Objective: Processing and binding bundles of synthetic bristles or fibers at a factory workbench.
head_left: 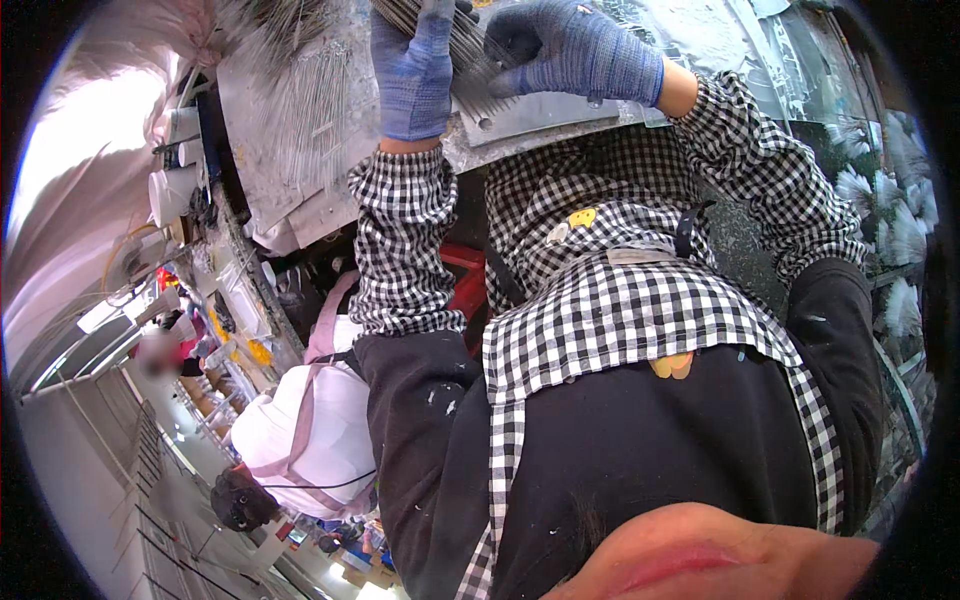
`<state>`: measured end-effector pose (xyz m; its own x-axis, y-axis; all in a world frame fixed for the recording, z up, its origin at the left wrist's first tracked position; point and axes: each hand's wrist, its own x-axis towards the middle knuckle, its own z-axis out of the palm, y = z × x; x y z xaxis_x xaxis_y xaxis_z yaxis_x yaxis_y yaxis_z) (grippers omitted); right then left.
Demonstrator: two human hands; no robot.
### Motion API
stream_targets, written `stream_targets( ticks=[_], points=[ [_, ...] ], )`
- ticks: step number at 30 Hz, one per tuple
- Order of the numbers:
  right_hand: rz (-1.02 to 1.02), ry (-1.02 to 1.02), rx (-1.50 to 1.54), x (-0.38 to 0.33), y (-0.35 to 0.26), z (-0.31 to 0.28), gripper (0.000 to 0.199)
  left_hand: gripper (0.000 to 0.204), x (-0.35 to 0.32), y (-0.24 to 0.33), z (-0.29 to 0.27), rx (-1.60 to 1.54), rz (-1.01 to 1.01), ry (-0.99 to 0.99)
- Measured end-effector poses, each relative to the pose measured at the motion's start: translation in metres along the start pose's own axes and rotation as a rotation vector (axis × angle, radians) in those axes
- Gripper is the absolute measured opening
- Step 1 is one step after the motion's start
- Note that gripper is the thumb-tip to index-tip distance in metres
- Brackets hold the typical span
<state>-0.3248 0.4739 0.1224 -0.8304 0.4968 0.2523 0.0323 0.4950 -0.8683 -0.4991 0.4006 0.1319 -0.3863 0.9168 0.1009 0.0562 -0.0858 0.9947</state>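
Observation:
A bundle of thin grey wire rods [468, 48] slants across my left hand [415, 75], which is closed around it at the top of the view. My left hand wears a blue knitted glove, and its fingertips are partly cut off by the upper edge. Gloved the same way, my right hand [575, 55] curls its thumb and fingers at the right side of the bundle. Whatever its fingertips pinch is too small to make out. More thin rods [325, 125] lie loosely on the worktable [240, 100], left of my left hand.
A flat grey plate [550, 113] lies on the table below my right hand. Dark bristly bundles [275, 35] fan out at the upper left. White tufted brushes [905, 215] hang along the right side. Another person in white [305, 430] is at the left.

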Motion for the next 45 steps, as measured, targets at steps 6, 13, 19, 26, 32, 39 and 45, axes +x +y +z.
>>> stream_targets(
  ticks=[6, 13, 19, 26, 32, 39, 45],
  points=[
    [0.169, -0.039, -0.044, -0.005, -0.001, -0.030, 0.024, 0.031, 0.018, 0.007, 0.034, -0.070, 0.118, -0.080],
    [0.141, -0.004, -0.167, -0.037, 0.021, -0.084, 0.023, 0.037, 0.052, 0.014, 0.082, 0.066, 0.180, -0.399],
    [0.115, 0.068, -0.571, -0.066, 0.056, -0.119, 0.024, 0.036, 0.067, 0.011, 0.134, 0.604, 0.719, -0.497],
    [0.045, 0.112, -0.363, -0.086, 0.112, -0.118, 0.032, 0.032, 0.079, -0.024, 0.158, 0.659, 1.070, -0.465],
    [0.187, 0.138, -0.474, -0.084, 0.089, -0.114, 0.027, 0.032, 0.083, -0.034, 0.160, 0.702, 1.074, -0.428],
    [0.013, 0.269, -0.431, -0.085, 0.089, -0.113, 0.022, 0.033, 0.081, -0.033, 0.163, 0.719, 1.048, -0.431],
    [0.058, 0.219, -0.463, -0.085, 0.093, -0.111, 0.019, 0.033, 0.083, -0.036, 0.165, 0.711, 1.007, -0.450]
  ],
)
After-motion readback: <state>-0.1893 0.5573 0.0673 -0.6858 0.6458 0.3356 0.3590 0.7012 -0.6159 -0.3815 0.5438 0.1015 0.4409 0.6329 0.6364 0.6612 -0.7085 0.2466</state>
